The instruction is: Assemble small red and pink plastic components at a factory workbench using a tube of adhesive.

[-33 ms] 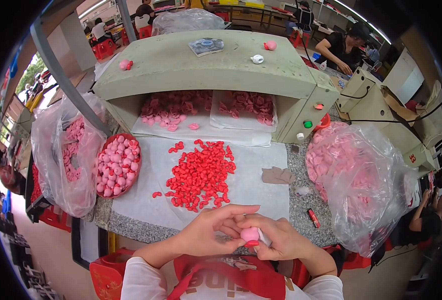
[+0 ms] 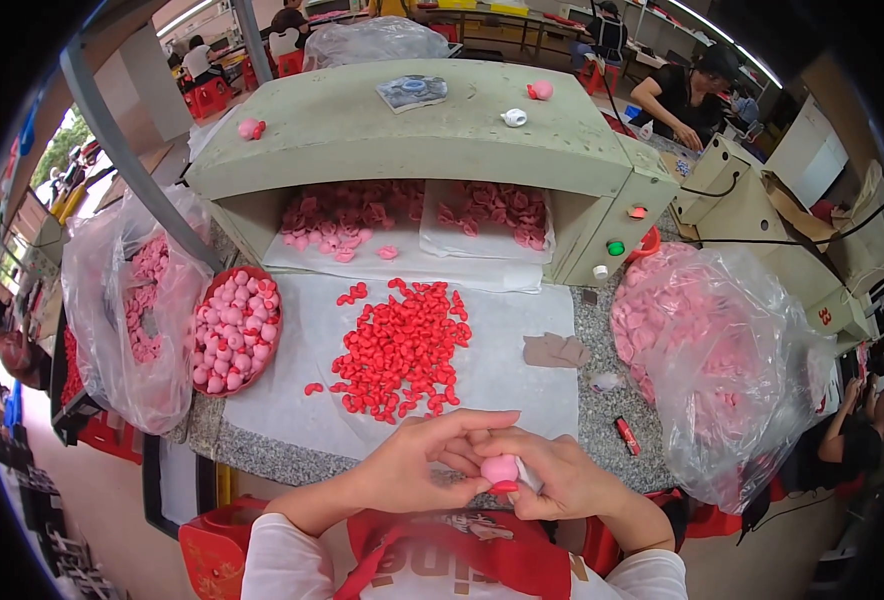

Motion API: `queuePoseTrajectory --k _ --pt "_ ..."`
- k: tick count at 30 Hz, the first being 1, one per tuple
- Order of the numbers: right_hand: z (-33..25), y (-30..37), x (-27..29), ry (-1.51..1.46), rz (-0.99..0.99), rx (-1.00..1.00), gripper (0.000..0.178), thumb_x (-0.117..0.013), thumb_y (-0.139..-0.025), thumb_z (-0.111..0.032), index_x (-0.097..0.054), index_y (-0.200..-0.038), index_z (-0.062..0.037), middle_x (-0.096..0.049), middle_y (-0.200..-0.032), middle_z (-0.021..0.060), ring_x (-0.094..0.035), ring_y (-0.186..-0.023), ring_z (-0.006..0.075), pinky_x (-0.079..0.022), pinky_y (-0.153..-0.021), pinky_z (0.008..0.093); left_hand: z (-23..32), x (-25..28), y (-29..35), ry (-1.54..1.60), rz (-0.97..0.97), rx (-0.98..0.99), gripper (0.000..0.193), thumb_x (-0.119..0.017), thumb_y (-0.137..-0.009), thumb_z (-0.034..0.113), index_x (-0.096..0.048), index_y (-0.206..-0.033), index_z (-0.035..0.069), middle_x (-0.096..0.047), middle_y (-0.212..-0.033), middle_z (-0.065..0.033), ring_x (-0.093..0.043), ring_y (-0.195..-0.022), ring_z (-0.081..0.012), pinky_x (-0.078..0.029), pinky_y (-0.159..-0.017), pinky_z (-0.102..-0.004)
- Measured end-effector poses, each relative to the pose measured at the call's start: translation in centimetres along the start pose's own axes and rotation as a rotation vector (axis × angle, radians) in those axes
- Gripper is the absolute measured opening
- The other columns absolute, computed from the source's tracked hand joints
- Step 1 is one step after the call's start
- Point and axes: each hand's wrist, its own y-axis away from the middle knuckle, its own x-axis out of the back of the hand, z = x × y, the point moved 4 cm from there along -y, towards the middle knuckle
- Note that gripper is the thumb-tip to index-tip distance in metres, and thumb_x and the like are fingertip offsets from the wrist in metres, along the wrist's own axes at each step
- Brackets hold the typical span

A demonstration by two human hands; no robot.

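Note:
Close to my body, over the table's front edge, a small round pink piece [image 2: 499, 467] with a red piece [image 2: 504, 487] along its lower side is held between both hands. My left hand [image 2: 417, 462] has its thumb against the piece's left side, its index finger stretched out above. My right hand [image 2: 562, 475] closes around it from the right, with something white [image 2: 530, 477] beside the piece that I cannot make out. Beyond my hands, a loose heap of small curved red pieces [image 2: 402, 345] lies on a white sheet [image 2: 292, 420].
A pale green oven-like machine [image 2: 412, 150] holds pink pieces on trays. At left stand a red basket [image 2: 276, 350] of pink-and-red balls and a plastic bag [image 2: 102, 300]; a bag of pink pieces [image 2: 702, 370] lies right. A grey cloth [image 2: 555, 351] and small red tube [image 2: 627, 437] lie nearby.

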Motion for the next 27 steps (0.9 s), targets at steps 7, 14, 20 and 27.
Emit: queuePoseTrajectory --k 7,14,20,27 --pt "0.3 0.0 -0.1 0.003 0.042 0.019 0.050 -0.063 -0.066 -0.014 -0.049 -0.114 -0.0087 -0.056 -0.113 0.0118 -0.062 -0.083 0.0276 -0.052 -0.068 0.0307 -0.1 -0.1 0.2 -0.045 -0.002 -0.017 0.055 -0.060 -0.071 -0.009 -0.042 -0.122 -0.002 -0.057 -0.102 -0.0120 -0.058 -0.095 -0.0173 -0.050 -0.079 -0.0282" --pt "0.6 -0.5 0.2 -0.095 -0.015 -0.114 0.049 -0.060 -0.067 -0.011 -0.047 -0.114 -0.0067 -0.061 -0.099 0.0111 -0.065 -0.073 0.0223 -0.052 -0.064 0.0294 -1.0 -0.1 0.1 0.110 0.041 0.085 0.055 -0.058 -0.070 -0.010 -0.042 -0.122 -0.003 -0.056 -0.104 -0.0116 -0.057 -0.095 -0.0162 -0.049 -0.080 -0.0274" --pt "1.7 -0.1 -0.6 -0.596 0.069 -0.388 0.052 -0.051 -0.076 -0.002 -0.032 -0.124 -0.0056 -0.056 -0.091 0.0101 -0.061 -0.067 0.0145 -0.051 -0.059 0.0270 -1.8 0.5 -0.2 0.219 0.125 0.126 0.055 -0.057 -0.068 -0.010 -0.043 -0.121 -0.002 -0.054 -0.107 -0.0114 -0.057 -0.096 -0.0157 -0.048 -0.082 -0.0267" --pt "2.2 -0.9 0.5 -0.372 0.194 -0.196 0.050 -0.058 -0.070 0.001 -0.039 -0.116 -0.0053 -0.044 -0.119 0.0154 -0.054 -0.093 0.0161 -0.047 -0.072 0.0277 -3.1 0.8 -0.5 0.342 0.107 0.232 0.043 -0.057 -0.070 -0.006 -0.050 -0.112 -0.004 -0.058 -0.102 -0.0108 -0.058 -0.095 -0.0170 -0.048 -0.082 -0.0281"
